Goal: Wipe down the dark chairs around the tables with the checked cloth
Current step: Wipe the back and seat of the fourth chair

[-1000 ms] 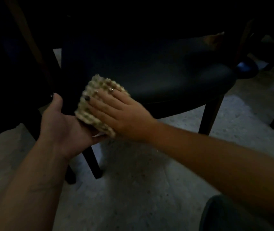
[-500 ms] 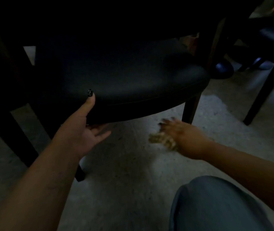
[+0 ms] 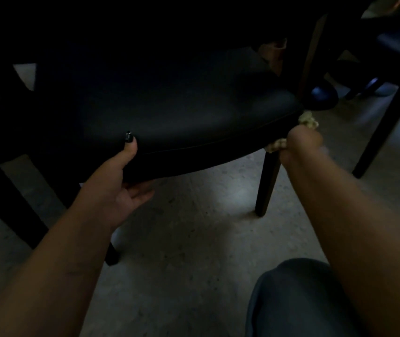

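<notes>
floor: pale, speckled | chair: dark, legs standing on it

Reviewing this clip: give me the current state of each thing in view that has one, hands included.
Dark padded chair seat: upright on its legs, steadied at the front edge.
Beige checked cloth: bunched against the seat's right corner, above the front leg.
Left hand: thumb on top of the seat edge, fingers beneath.
Right hand: grips the cloth.

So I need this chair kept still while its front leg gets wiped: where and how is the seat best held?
Grip the chair seat at its front rim, from the front and below, as the left hand does: thumb on top, fingers under. The rim overhangs, leaving the right hand and cloth free.
</notes>
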`<state>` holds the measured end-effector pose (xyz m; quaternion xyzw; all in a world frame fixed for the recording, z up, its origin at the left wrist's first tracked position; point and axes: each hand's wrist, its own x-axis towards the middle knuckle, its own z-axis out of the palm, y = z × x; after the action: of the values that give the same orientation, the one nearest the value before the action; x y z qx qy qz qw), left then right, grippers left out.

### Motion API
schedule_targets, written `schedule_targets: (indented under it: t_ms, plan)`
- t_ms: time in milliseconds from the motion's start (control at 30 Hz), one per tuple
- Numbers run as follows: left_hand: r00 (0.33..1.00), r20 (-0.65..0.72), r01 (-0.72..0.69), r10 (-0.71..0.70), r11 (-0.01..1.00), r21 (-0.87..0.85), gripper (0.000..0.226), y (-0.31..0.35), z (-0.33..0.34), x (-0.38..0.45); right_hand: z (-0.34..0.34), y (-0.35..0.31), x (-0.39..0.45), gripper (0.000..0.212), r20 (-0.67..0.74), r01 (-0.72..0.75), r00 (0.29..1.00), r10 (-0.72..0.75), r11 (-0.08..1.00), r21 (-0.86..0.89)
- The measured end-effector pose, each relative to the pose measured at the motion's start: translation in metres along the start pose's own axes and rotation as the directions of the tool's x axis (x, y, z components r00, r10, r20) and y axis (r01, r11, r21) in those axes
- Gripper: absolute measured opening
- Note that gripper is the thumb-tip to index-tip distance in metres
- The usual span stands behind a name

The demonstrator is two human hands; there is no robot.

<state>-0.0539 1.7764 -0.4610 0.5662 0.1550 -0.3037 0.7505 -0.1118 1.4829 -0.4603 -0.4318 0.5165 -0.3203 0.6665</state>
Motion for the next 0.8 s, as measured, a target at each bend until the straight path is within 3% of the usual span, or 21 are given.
schedule_targets:
  t_ms: [167,300,367,467,533,633,733,800]
  plan:
    - [1.0,-0.004,0.004,-0.004,1.0,-0.016,0.028,0.001,0.005,-0.007,0.008,0.02,-0.033,0.034,0.087,-0.037,0.995,0.046,0.993,-0.111]
    - [1.0,-0.015,0.004,-0.004,1.0,-0.018,0.046,0.003,0.007,-0.012,0.006,0.034,-0.083,0.026,0.232,-0.111,0.962,0.144,0.982,-0.15]
    - [1.0,-0.027,-0.008,0.008,1.0,0.004,0.039,0.003,0.007,-0.017,-0.006,0.033,-0.105,0.023,0.337,-0.178,0.917,0.214,0.975,-0.135]
    - [0.997,-0.07,-0.029,0.041,0.985,0.169,0.048,0.002,0.004,-0.025,-0.024,0.02,-0.129,0.037,0.43,-0.213,0.862,0.268,0.962,-0.172]
    - [0.996,-0.088,0.005,0.03,0.929,0.37,0.062,0.008,0.006,-0.035,-0.03,0.003,-0.144,0.029,0.463,-0.145,0.855,0.231,0.966,-0.215]
    - [0.994,-0.066,-0.025,0.085,0.779,0.627,0.058,0.026,0.013,-0.06,-0.029,-0.032,-0.173,0.015,0.566,0.049,0.816,0.119,0.961,-0.274]
    - [0.948,0.028,-0.229,0.316,0.618,0.752,0.043,0.055,0.02,-0.094,-0.031,-0.073,-0.209,0.013,0.685,0.338,0.722,-0.095,0.913,-0.23]
    - [0.856,0.123,-0.382,0.502,0.454,0.805,0.041,0.08,0.024,-0.128,-0.038,-0.103,-0.228,0.017,0.756,0.542,0.599,-0.264,0.829,-0.14]
